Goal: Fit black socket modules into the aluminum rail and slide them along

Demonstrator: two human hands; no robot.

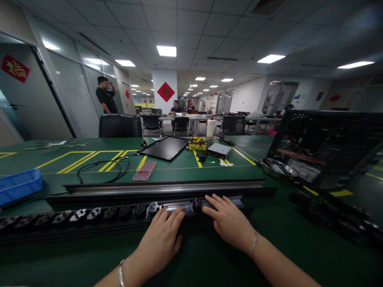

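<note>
A long black rail (119,227) lies across the near part of the table, with a row of several black and silver plug-like modules (78,215) along its left part. My left hand (161,241) rests its outstretched fingertips on the rail, beside the last module (154,207) of that row. A single black module (196,204) sits farther right in the channel. Next to it, my right hand (230,223) lies with fingers spread, its fingertips at the channel. Whether the right fingers touch that module I cannot tell. Behind lies another long black rail (167,186).
A blue tray (19,186) stands at the left and a black open casing (326,147) at the right, with a metal bowl (278,168) before it. Farther back are a black panel (164,148), a grey box (219,150), a yellow box (197,143) and a loose cable (103,162).
</note>
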